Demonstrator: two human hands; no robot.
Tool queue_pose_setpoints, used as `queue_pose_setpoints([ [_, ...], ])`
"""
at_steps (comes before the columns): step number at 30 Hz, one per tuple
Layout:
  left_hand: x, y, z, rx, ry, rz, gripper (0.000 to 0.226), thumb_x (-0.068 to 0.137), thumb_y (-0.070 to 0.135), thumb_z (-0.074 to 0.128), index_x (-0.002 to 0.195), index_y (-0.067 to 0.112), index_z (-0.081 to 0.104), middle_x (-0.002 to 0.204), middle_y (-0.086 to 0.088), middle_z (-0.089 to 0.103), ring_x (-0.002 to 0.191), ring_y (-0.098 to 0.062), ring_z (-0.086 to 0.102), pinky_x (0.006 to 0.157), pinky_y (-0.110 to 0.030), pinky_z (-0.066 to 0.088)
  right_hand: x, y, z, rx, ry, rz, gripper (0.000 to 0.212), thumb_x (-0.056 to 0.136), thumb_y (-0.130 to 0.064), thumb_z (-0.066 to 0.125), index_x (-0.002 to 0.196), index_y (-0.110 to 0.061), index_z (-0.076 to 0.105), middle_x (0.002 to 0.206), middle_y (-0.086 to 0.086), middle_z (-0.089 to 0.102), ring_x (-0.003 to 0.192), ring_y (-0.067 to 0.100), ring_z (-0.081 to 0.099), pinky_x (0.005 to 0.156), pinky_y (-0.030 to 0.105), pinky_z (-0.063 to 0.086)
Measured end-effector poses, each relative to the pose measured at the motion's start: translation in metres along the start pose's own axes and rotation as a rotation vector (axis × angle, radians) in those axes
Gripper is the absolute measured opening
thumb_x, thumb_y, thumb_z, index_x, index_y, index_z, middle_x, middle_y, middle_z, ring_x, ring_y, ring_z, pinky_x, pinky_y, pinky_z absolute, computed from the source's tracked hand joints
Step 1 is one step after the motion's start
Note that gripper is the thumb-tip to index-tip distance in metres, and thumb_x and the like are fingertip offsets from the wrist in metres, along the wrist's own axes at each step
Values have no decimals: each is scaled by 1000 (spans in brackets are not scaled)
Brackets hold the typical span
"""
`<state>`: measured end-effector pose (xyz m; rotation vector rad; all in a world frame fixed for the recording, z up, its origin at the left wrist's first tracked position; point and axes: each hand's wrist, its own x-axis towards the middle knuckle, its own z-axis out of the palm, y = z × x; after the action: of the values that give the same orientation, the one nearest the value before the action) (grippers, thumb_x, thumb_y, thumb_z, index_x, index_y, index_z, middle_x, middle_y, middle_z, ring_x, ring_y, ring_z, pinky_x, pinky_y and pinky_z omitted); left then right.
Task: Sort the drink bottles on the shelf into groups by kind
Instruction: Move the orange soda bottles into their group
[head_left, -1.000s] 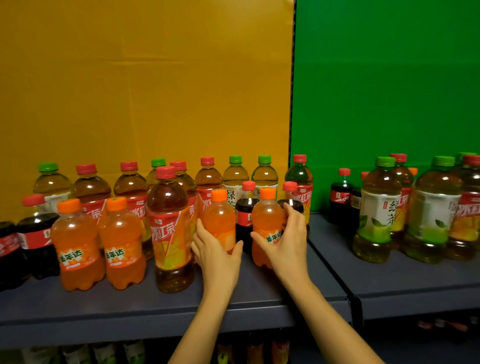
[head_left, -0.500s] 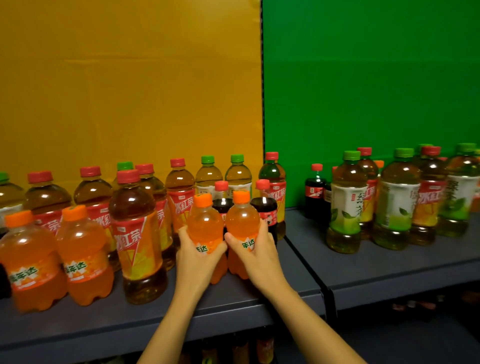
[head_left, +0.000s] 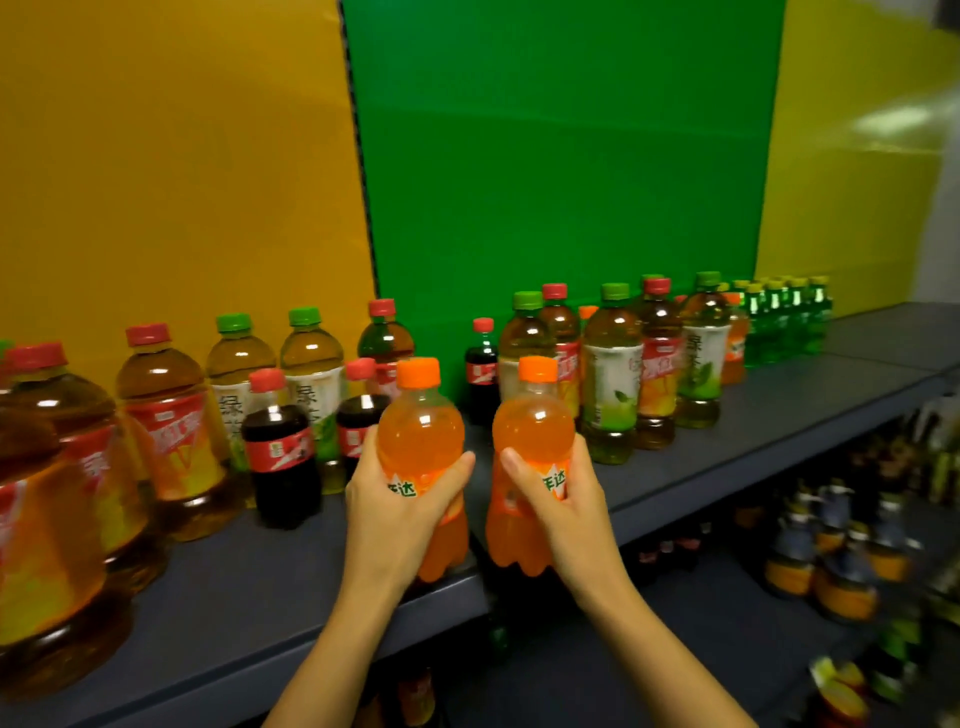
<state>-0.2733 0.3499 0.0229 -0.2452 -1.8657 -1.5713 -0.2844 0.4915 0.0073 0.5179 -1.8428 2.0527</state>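
Lifted since half a second ago and drawn toward the front edge of the grey shelf (head_left: 249, 587): left orange bottle (head_left: 421, 431) and right orange bottle (head_left: 532, 431), upright, close together but apart. Left hand (head_left: 395, 499) wrapped round the first at its label, fingers and thumb curled; right hand (head_left: 563, 499) gripping the second likewise. Could knock the small cola bottles (head_left: 278, 447) just behind the left hand, or topple the crowded tea bottles (head_left: 608, 384) on the right, given tight gaps and one-handed grips.
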Motion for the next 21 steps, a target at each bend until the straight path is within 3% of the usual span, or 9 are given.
queue_pose_setpoints([
  [4, 2, 5, 68, -87, -46, 3, 50, 53, 43, 84, 94, 34, 55, 85, 16, 67, 76, 6, 62, 66, -6, 48, 9, -2, -72, -16, 107, -36, 39, 66, -44, 64, 103, -38, 52, 92, -24, 68, 88, -2, 65, 70, 14, 50],
  [13, -6, 14, 255, -186, -163, -28, 42, 60, 31, 81, 93, 34, 54, 87, 14, 66, 77, 5, 62, 66, -7, 47, 45, -5, -256, -189, 224, -86, 36, 69, -47, 65, 101, -38, 51, 91, -22, 67, 87, -2, 64, 73, 21, 50],
  [21, 11, 7, 392, -206, -232, -86, 43, 68, 23, 80, 98, 33, 51, 89, 14, 63, 76, 7, 60, 68, -11, 46, 93, -1, -365, -295, 253, -93, 39, 68, -48, 60, 102, -35, 47, 91, -12, 63, 79, -6, 62, 73, 22, 49],
])
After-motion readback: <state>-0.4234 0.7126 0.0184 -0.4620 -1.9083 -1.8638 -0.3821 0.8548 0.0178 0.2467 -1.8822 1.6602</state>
